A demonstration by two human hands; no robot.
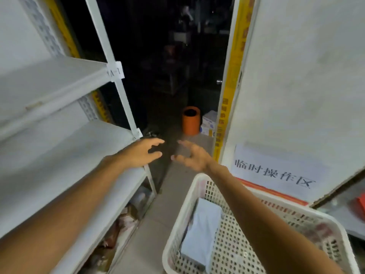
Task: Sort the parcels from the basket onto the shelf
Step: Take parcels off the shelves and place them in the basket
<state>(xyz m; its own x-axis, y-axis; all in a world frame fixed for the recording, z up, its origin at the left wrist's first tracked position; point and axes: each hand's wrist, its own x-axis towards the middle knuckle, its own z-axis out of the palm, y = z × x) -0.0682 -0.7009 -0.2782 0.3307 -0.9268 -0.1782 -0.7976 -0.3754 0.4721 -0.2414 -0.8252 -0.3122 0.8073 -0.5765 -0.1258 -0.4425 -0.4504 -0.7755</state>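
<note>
Shelf (pixel 65 151), white metal, left: two tiers I can see are bare; the lowest tier, near its front edge, holds dim wrapped goods I cannot identify.

Left hand (pixel 141 153): stretched out past the front corner of the middle tier, fingers spread, grip empty.

Right hand (pixel 194 156): just beside the left, over the floor, fingers likewise spread, holding nothing.

Basket (pixel 199 186), white perforated plastic, lower right: my right forearm crosses its far rim. One pale grey parcel (pixel 201 232) lies against its left wall.

Step, as I judge it: between parcels, nothing in hand. Next move calls for drawing both hands back down into the basket and taking that parcel.
</note>
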